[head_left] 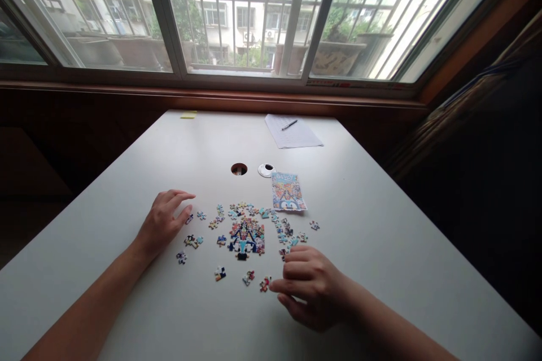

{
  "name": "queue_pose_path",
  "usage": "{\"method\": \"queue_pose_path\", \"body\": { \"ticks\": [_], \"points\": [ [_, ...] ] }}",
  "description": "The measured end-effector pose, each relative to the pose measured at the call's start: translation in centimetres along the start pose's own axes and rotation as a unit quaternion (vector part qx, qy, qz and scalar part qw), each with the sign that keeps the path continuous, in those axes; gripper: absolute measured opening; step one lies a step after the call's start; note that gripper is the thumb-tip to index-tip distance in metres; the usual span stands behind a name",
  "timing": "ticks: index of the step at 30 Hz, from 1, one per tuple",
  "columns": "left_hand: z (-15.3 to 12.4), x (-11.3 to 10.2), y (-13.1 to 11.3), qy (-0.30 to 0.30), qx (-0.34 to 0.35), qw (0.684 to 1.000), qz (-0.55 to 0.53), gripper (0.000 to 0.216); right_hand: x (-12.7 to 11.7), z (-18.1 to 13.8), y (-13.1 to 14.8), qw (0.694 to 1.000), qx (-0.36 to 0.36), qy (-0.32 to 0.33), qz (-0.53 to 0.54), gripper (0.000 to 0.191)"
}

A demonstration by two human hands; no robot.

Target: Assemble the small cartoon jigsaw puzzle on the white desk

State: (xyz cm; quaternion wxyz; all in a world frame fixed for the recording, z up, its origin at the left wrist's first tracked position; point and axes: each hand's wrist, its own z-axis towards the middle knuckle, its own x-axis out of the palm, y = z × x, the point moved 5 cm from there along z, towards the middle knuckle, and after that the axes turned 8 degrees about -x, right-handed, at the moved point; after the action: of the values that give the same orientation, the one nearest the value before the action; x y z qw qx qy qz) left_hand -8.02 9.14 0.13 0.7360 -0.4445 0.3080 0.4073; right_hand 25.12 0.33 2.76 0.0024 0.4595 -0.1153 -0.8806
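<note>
On the table, a partly joined jigsaw puzzle point(248, 236) shows a blue and black figure among small colourful ones. Loose jigsaw pieces lie around it. My left hand point(165, 217) rests at the left, thumb and forefinger apart, its thumb tip beside a loose piece point(189, 218). Lower right, my right hand point(313, 287) has loosely bent fingers, with a gap between thumb and forefinger. Its forefinger tip is at the edge of a red and white jigsaw piece point(265, 283); whether it touches I cannot tell. Behind the puzzle lies a picture sheet point(288, 191).
The white table point(127, 169) has a round cable hole point(239, 169) with its cover point(266, 170) lying alongside. Farther back lie paper sheets point(292, 134), a pen point(289, 125) and a yellow slip point(188, 115). A barred window point(237, 22) stands beyond.
</note>
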Motion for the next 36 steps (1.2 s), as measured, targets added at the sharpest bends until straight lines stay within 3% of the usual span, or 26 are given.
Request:
{"method": "queue_pose_path", "body": {
  "ticks": [10,15,19,22,29,36],
  "points": [
    [-0.1,0.4,0.5,0.017,-0.017,1.0,0.005,0.026,-1.2,-0.8,-1.0,0.999,0.011,-0.032,-0.037,0.016],
    [-0.1,0.6,0.9,0.023,-0.028,0.999,0.007,0.027,-3.7,-2.5,-4.2,0.99,0.076,-0.065,-0.099,0.015],
    [-0.1,0.8,1.2,0.025,-0.025,0.999,0.008,0.026,-6.6,-4.6,-7.9,0.969,0.183,-0.065,-0.153,0.026],
    [-0.1,1.0,1.4,0.029,-0.021,0.999,0.012,0.026,-7.7,-5.8,-9.5,0.966,0.196,-0.045,-0.165,0.035],
    [0.0,1.7,2.0,0.031,-0.007,0.999,0.03,0.029,-4.9,-6.7,-11.7,0.97,0.171,0.105,-0.139,0.043],
    [0.1,1.8,1.8,0.047,-0.014,0.998,0.036,0.031,-3.9,-8.0,-14.4,0.973,0.187,0.095,-0.102,0.049]
  ]
}}
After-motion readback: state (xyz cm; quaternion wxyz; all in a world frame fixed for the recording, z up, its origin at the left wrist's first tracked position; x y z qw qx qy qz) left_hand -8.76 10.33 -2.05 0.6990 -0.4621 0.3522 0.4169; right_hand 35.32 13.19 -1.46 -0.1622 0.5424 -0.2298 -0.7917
